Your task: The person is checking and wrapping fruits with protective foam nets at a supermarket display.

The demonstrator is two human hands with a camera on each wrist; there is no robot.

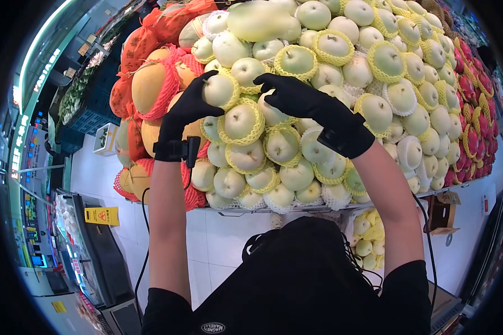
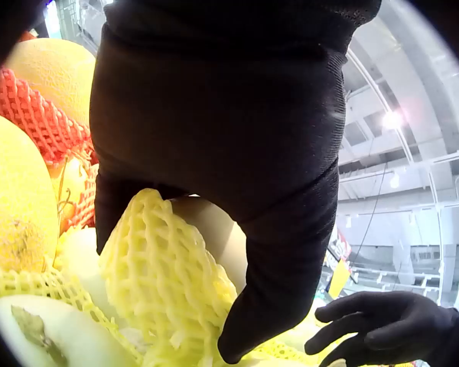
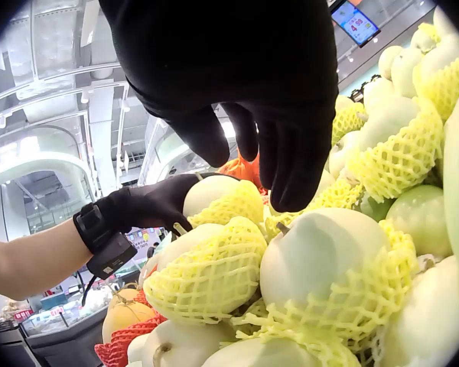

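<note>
My black-gloved left hand (image 1: 185,109) grips a pale green melon (image 1: 220,91) at the left of the pile, thumb and fingers on opposite sides. A yellow foam net (image 2: 164,275) wraps that melon in the left wrist view. To the right, my gloved right hand (image 1: 307,101) reaches over the pile with fingers loosely bent, holding nothing. In the right wrist view its fingertips (image 3: 294,187) hang close over another pale melon (image 3: 321,260) in a yellow net. Beside it lies a second netted melon (image 3: 206,275), nearer the left hand.
Orange-yellow melons (image 1: 147,89) in red nets are heaped at the left, with red bags (image 1: 137,49) behind. Dragon fruit (image 1: 475,120) fills the right end. A yellow floor sign (image 1: 101,216) stands at left. Below the display's right front sits a box of pale fruit (image 1: 365,247).
</note>
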